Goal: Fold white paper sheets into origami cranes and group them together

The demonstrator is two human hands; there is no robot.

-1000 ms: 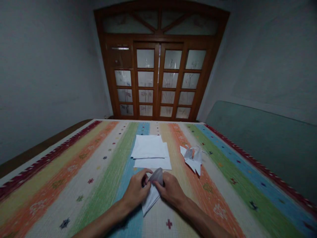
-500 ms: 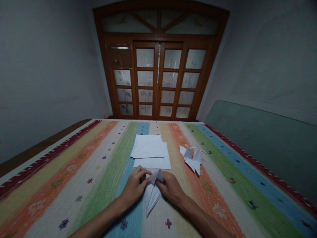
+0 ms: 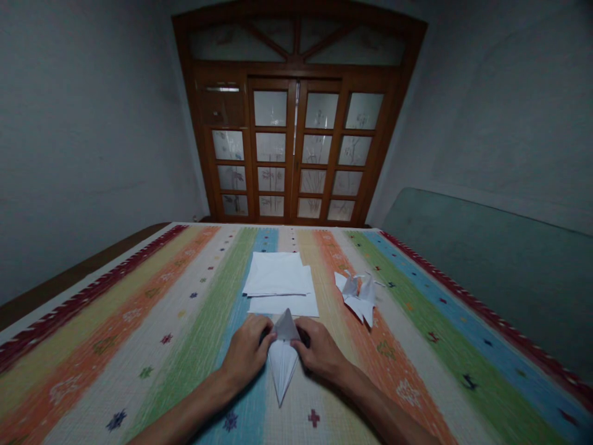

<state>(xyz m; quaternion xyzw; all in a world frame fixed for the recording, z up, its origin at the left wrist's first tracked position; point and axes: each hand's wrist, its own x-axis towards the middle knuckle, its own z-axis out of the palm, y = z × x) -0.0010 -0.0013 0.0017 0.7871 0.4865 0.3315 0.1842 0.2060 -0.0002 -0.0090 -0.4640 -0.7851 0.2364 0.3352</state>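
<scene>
Paper (image 3: 283, 360): turned since the earlier frame, from roughly 1-to-7 to nearly 12-to-6 o'clock
Axis: long, running away from the body; sharp points at 12 and 6
Left hand (image 3: 250, 347): at 9, thumb and fingers pinching paper's edge
Right hand (image 3: 320, 347): at 3, pinching likewise; some fingertips hidden on both
Forearms (image 3: 197, 405): cut off below
Sheets (image 3: 278, 275): at 12, lower one part-covered
Figures (image 3: 361, 306): at 2, overlapping, count unclear

Head-worn view, facing forward, angled down
</scene>
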